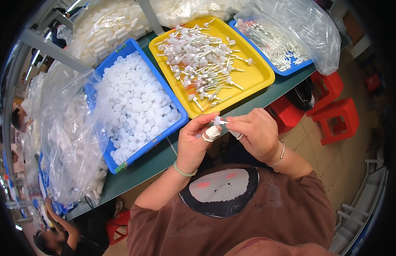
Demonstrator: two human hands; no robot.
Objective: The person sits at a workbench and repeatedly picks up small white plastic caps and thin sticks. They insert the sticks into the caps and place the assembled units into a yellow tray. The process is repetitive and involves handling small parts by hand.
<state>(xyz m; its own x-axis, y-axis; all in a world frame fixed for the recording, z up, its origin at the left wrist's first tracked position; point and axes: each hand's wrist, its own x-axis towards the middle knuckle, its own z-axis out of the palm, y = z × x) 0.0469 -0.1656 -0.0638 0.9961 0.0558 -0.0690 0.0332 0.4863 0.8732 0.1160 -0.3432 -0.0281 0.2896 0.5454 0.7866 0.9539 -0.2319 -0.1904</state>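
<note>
My left hand (192,141) pinches a small translucent white plastic disc (217,121) between thumb and fingertips, just past the table's near edge. A short white stick (224,122) runs out of the disc toward my right hand (258,131), whose thumb and forefinger close on its other end. White tape wraps a finger of my left hand. Close by on the left, a blue tray (186,114) is heaped with loose discs (138,98). Beyond my hands, a yellow tray (254,82) holds a pile of discs joined to white sticks (198,55).
At the far right, another blue tray (297,71) holds thin white sticks, partly under a clear plastic bag (328,55). Bags of white pieces (108,30) stand behind and left. Red stools (341,119) are right of the green table (140,177). Another person (74,230) sits lower left.
</note>
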